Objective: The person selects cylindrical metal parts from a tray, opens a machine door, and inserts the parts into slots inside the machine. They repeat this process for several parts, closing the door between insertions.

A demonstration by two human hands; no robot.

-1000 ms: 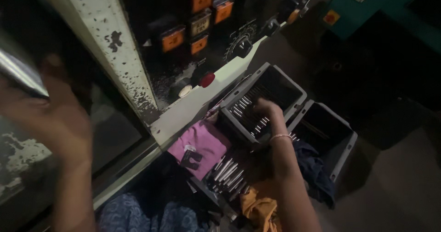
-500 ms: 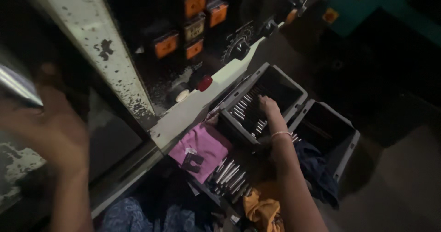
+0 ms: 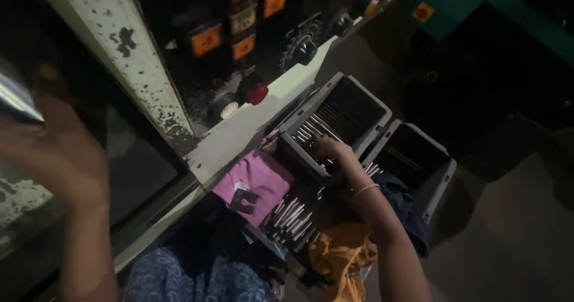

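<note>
Your right hand [image 3: 332, 151] reaches into the grey bin [image 3: 365, 108] of metal rods [image 3: 308, 132] at two o'clock; its grip is hidden, I cannot tell. Your left hand [image 3: 57, 152], open, rests at nine. In this dim light rods could slip and scatter.

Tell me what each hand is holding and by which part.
Right hand reaches into the grey bin of metal rods; its grip is hidden. Left hand is blurred: cannot tell.
</note>
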